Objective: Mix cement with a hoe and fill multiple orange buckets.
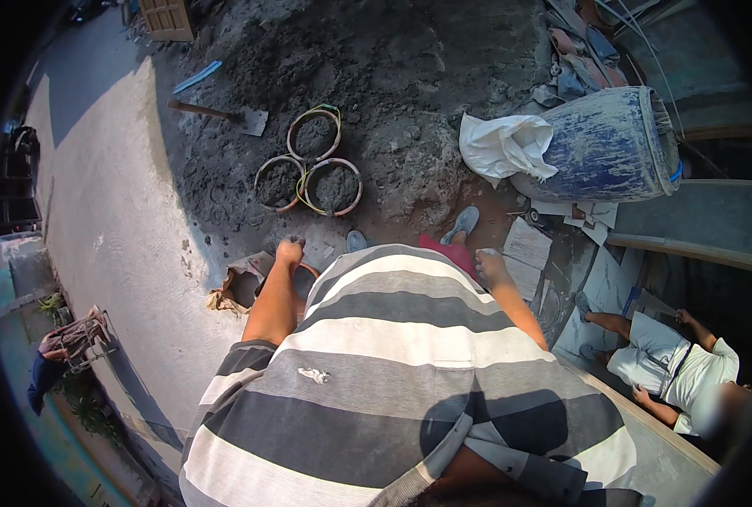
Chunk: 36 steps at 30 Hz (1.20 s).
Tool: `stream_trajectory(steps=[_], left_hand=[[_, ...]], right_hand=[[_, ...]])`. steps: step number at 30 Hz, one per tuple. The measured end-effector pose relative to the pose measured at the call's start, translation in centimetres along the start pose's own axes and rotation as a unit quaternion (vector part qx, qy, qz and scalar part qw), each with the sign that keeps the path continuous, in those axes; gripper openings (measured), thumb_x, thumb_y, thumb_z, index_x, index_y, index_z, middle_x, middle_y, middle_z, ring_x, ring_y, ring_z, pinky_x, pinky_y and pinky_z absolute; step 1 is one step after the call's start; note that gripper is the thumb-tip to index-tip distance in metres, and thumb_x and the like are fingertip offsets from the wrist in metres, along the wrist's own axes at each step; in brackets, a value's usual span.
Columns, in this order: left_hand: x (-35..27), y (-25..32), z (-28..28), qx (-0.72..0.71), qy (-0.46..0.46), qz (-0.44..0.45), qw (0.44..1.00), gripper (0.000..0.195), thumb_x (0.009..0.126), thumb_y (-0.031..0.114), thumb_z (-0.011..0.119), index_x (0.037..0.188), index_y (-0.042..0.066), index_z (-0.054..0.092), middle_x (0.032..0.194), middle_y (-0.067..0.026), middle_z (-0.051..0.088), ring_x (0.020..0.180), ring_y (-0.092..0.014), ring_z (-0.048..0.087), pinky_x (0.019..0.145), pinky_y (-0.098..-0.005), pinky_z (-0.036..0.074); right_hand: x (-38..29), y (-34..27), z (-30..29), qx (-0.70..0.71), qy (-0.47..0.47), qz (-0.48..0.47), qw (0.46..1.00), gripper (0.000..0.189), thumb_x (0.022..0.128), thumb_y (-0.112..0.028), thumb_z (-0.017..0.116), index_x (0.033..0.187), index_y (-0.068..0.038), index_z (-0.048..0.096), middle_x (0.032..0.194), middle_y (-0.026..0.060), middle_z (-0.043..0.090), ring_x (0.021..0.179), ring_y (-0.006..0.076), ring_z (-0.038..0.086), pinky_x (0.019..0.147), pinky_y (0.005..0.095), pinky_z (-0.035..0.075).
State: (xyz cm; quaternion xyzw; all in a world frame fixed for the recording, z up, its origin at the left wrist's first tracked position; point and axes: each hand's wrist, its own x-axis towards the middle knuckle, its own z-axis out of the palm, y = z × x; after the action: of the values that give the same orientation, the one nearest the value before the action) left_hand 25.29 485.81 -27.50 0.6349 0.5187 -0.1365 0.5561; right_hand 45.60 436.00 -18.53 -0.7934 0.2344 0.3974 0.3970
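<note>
My left hand [290, 250] is curled in front of me, above an orange-rimmed bucket [315, 271] partly hidden by my forearm and shirt. Curled and blurred, my right hand [491, 266] is beside the red cloth at my leg. Whether either hand holds anything does not show. Beyond my feet three round buckets stand touching, filled with wet grey mortar: a far one [313, 135], a near left one [279, 183] and a near right one [333, 187]. A wooden-handled hoe [254, 120] lies on the mortar behind them, to the left.
A mortar heap [325, 51] spreads ahead. To the right lie a mortar-stained blue drum [604, 146], a white woven sack [505, 146] and tile pieces [528, 247]. An opened paper bag [239, 282] stands at left. A person [673, 367] is at the lower right.
</note>
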Motion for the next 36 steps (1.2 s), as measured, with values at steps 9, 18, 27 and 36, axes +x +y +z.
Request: stream_trajectory(steps=[9,18,27,36], left_hand=[[-0.7,-0.3,-0.2,0.024,-0.007,0.003,1.0,0.021,0.083,0.02,0.061,0.086,-0.001,0.062,0.064,-0.0073,0.058,0.055,-0.016,0.053,0.051,-0.0324,0.042],[0.6,-2.5,0.3,0.051,0.008,0.003,0.999,0.023,0.082,0.023,0.061,0.088,0.001,0.063,0.065,-0.0075,0.059,0.058,-0.018,0.056,0.054,-0.0338,0.043],[0.2,-0.9,0.3,0.039,-0.006,0.007,0.999,0.021,0.082,0.021,0.06,0.086,0.0,0.06,0.064,-0.0076,0.058,0.054,-0.017,0.054,0.051,-0.0321,0.042],[-0.5,-0.7,0.2,0.025,-0.017,-0.002,1.0,0.02,0.084,0.02,0.059,0.087,0.0,0.059,0.062,-0.0065,0.055,0.05,-0.016,0.052,0.045,-0.0317,0.04]], right_hand=[[1.0,0.9,1.0,0.011,-0.018,-0.031,0.999,0.017,0.084,-0.028,0.058,0.092,-0.013,0.057,0.069,-0.0015,0.052,0.054,0.0096,0.046,0.048,0.0273,0.036],[0.5,-0.1,1.6,0.038,0.009,-0.013,0.999,0.011,0.085,-0.024,0.058,0.088,-0.013,0.055,0.067,-0.003,0.049,0.051,0.0089,0.043,0.043,0.0263,0.032],[0.3,-0.4,1.5,0.027,-0.005,-0.009,1.0,0.012,0.086,-0.025,0.057,0.089,-0.013,0.055,0.068,-0.0029,0.048,0.052,0.0086,0.042,0.043,0.0254,0.032],[2.1,1.6,1.7,0.007,0.024,-0.021,0.999,0.023,0.081,-0.026,0.062,0.091,-0.005,0.064,0.07,0.0024,0.058,0.056,0.013,0.051,0.049,0.0313,0.041]])
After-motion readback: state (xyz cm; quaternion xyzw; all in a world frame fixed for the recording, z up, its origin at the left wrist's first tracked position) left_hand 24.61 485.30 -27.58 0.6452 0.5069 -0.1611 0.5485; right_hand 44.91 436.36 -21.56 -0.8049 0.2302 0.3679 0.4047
